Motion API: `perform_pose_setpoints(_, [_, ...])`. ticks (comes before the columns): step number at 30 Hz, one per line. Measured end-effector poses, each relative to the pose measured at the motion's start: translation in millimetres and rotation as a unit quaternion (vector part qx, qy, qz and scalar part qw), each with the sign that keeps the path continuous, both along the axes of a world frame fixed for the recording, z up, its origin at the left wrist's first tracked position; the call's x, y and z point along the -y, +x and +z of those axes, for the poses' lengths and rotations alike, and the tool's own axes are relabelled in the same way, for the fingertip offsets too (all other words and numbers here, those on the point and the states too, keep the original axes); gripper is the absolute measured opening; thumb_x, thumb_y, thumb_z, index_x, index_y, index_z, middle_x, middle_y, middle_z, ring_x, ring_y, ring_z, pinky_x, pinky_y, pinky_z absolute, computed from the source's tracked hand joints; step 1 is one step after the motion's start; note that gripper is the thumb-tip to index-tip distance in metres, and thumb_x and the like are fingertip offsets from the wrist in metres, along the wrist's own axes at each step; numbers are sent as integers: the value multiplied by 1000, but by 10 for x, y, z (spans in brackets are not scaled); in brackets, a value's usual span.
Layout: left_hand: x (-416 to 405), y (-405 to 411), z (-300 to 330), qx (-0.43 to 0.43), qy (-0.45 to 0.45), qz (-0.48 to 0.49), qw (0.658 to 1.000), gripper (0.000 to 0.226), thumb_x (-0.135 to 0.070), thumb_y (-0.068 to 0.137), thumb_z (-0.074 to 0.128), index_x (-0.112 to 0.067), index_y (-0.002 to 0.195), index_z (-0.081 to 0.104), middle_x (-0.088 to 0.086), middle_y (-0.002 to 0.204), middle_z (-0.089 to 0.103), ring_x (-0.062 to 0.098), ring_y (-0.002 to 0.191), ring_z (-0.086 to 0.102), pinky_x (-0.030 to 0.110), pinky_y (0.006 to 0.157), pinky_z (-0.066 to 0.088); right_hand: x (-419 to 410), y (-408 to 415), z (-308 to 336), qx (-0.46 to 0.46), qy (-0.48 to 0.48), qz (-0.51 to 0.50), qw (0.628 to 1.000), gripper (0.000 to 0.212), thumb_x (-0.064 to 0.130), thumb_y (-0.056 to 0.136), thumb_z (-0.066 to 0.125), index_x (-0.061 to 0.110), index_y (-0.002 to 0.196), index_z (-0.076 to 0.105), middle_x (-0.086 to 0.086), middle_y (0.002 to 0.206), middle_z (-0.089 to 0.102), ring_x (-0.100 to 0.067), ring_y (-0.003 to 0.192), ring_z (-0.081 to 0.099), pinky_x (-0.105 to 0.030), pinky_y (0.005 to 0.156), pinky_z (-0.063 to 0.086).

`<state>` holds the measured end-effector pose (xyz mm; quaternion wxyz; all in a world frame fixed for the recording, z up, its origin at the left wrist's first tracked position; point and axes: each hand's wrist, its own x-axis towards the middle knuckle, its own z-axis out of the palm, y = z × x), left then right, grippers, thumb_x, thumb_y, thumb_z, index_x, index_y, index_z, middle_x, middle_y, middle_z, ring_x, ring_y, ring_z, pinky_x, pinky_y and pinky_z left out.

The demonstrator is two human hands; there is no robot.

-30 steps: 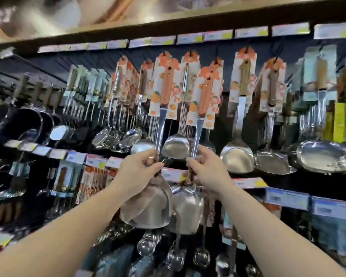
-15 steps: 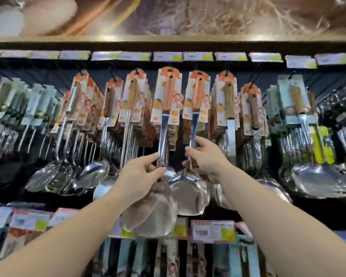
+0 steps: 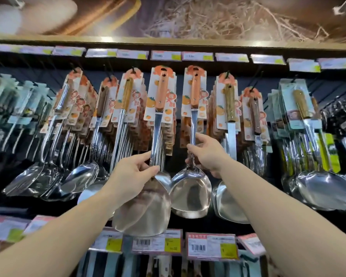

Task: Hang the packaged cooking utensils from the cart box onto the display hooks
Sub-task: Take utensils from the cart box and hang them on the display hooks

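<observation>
fingers (image 3: 146,159) pinching spatula (image 3: 158,124) shaft (both hands)

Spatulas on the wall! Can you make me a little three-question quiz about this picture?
1. True or false: the left hand and the right hand each grip the metal shaft of a spatula.
2. What colour are the handles of the left spatula and the right spatula? A) orange B) blue C) black
3. Fill in: the price tags below the spatulas carry printed ____ of black lines.

Key
1. True: each hand pinches a shaft just above the blade.
2. A, orange, against cards printed with oranges.
3. Barcodes.
</observation>
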<state>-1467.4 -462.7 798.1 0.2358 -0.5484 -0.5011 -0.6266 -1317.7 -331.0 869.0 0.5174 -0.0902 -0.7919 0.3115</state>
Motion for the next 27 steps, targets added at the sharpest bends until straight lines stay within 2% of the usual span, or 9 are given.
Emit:
perform_pose_setpoints(3, [-24, 21, 7, 2, 2, 10, 1000, 54, -26, 87, 66, -22, 137, 48, 5, 69, 61, 2, 60, 54, 5, 61, 40, -36, 4, 22, 15, 9, -2, 1000, 58, 14, 97, 53, 19, 149, 28, -11, 108, 64, -15, 66, 68, -31, 56, 49])
perform_pose_setpoints(8, [-27, 74, -9, -7, 5, 18, 1000, 53, -23, 87, 66, -19, 137, 47, 8, 72, 62, 2, 60, 54, 1, 59, 40, -149, -56, 10, 25, -2, -8, 1000, 56, 14, 98, 52, 21, 148, 29, -11, 101, 65, -16, 69, 67, -26, 51, 50])
perform_pose_setpoints(11, [-27, 78, -40, -10, -6, 22, 1000, 54, -22, 87, 66, -19, 137, 47, 9, 73, 63, -3, 56, 54, 1, 58, 40, -231, -132, -34, 30, -29, 1, 999, 43, 12, 98, 51, 20, 139, 42, -12, 90, 62, -18, 68, 67, -25, 47, 46])
perform_pose_setpoints(13, [-36, 63, -53, -10, -13, 22, 1000, 54, -22, 87, 67, -19, 137, 47, 6, 69, 60, -4, 55, 53, 3, 59, 41, -304, -195, -54, 28, -53, 1, 998, 42, 12, 97, 52, 22, 137, 46, -10, 92, 63, -20, 73, 67, -27, 55, 51])
perform_pose_setpoints(16, [-64, 45, -57, -12, -19, 27, 999, 53, -21, 87, 67, -19, 137, 48, 9, 69, 59, -2, 55, 52, 3, 58, 40, -431, -289, -60, -17, -48, -84, 995, 57, 23, 91, 63, 22, 143, 40, -9, 125, 61, -27, 107, 63, -42, 92, 53])
perform_pose_setpoints(19, [-119, 27, -49, -18, -21, 35, 999, 52, -22, 86, 67, -21, 135, 50, 13, 71, 63, 1, 60, 56, 9, 64, 44, -339, -280, -104, -108, 9, -172, 979, 51, 29, 89, 65, 22, 136, 45, -4, 120, 61, -22, 107, 59, -39, 94, 49])
perform_pose_setpoints(22, [-217, 44, -41, -13, -25, 29, 999, 52, -23, 86, 68, -21, 135, 50, 19, 75, 64, 9, 66, 55, 21, 72, 46, -168, -236, -166, -124, 8, -59, 990, 38, 28, 91, 63, 19, 126, 53, -1, 98, 63, -16, 89, 62, -35, 79, 56])
perform_pose_setpoints(24, [-293, 80, -33, -14, -27, 30, 999, 52, -24, 84, 69, -22, 133, 52, 21, 74, 62, 12, 67, 54, 30, 76, 50, -28, -223, -203, -63, -47, 66, 995, 39, 31, 91, 63, 20, 127, 52, -3, 102, 64, -16, 89, 65, -33, 69, 59])
perform_pose_setpoints(27, [-373, 166, -28, -7, -35, -46, 998, 42, -19, 82, 72, -39, 117, 60, 13, 63, 51, 19, 64, 55, 44, 79, 55, 33, -285, -218, 0, -55, 124, 991, 42, 33, 88, 67, 28, 127, 51, -5, 112, 66, -23, 93, 69, -33, 63, 59])
